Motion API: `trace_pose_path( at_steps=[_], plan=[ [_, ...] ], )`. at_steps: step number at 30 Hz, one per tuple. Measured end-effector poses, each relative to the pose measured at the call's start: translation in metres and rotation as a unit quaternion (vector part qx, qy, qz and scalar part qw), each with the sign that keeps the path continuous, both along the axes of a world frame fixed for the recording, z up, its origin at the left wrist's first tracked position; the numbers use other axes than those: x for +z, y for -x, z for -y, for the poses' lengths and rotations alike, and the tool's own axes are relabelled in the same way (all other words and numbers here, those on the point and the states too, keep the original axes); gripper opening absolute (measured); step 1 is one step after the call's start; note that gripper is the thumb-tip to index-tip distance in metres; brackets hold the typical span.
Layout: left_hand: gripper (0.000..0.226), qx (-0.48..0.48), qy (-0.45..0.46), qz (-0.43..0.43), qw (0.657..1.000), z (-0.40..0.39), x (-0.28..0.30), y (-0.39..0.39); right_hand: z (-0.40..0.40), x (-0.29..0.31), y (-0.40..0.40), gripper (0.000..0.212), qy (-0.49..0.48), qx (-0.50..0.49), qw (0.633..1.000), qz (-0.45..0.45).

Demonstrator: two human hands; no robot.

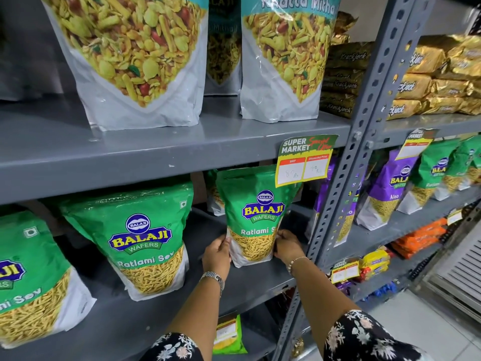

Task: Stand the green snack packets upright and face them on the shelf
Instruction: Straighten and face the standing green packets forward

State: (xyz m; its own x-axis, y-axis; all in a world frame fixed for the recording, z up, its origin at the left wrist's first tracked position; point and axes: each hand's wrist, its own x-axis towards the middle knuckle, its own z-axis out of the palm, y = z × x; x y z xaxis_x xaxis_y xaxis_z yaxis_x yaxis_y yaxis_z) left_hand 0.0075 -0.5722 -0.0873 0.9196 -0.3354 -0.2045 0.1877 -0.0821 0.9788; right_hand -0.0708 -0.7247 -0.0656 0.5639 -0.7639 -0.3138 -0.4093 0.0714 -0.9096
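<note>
Squaring up the green packet at about 3 o'clock on the middle shelf, left hand and right hand both gripping its bottom corners. It's upright; next probably nudge it forward, label out.

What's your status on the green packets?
Left hand and right hand grip third green packet by lower sides, upright, facing out. Price tag overlaps its top corner. Other two stand faced.
</note>
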Motion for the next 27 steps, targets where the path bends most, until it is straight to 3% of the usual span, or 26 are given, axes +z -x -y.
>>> trace_pose_path(
  at_steps=[4,6,7,10,12,15,17,20,23,27],
  plan=[
    [0.04,-0.027,-0.013,0.046,0.998,-0.01,0.01,0.011,-0.009,0.01,0.009,0.044,0.01,0.005,1.0,0.015],
    [0.041,-0.005,0.002,0.071,0.997,-0.028,0.012,0.026,-0.019,0.02,0.021,0.052,0.055,-0.094,0.991,0.073],
    [0.037,0.012,0.012,0.066,0.998,-0.04,0.008,0.037,-0.025,0.02,0.029,0.044,0.095,-0.115,0.984,0.094],
    [0.03,0.146,0.046,0.03,0.988,-0.097,-0.014,0.076,-0.075,0.004,0.049,0.019,0.027,-0.182,0.981,0.057],
    [0.038,0.279,0.075,0.032,0.957,-0.137,-0.02,0.079,-0.111,-0.011,0.043,0.017,-0.01,-0.145,0.986,0.087],
    [0.034,0.401,0.046,0.058,0.913,-0.181,-0.016,0.048,-0.155,-0.012,0.026,0.026,0.027,0.065,0.992,0.106],
    [0.042,0.377,-0.013,0.062,0.924,-0.201,-0.01,0.027,-0.175,-0.008,0.011,0.048,0.061,0.196,0.975,0.09],
    [0.065,0.225,-0.006,0.072,0.972,-0.208,0.003,0.013,-0.196,-0.005,-0.006,0.079,0.091,0.288,0.951,0.059],
    [0.072,0.123,0.022,0.068,0.99,-0.205,0.009,0.006,-0.202,-0.01,-0.014,0.077,0.056,0.281,0.955,0.077],
    [0.068,0.111,0.074,0.052,0.99,-0.196,0.007,0.012,-0.198,-0.011,-0.021,0.069,0.064,0.258,0.959,0.097]
  ],
)
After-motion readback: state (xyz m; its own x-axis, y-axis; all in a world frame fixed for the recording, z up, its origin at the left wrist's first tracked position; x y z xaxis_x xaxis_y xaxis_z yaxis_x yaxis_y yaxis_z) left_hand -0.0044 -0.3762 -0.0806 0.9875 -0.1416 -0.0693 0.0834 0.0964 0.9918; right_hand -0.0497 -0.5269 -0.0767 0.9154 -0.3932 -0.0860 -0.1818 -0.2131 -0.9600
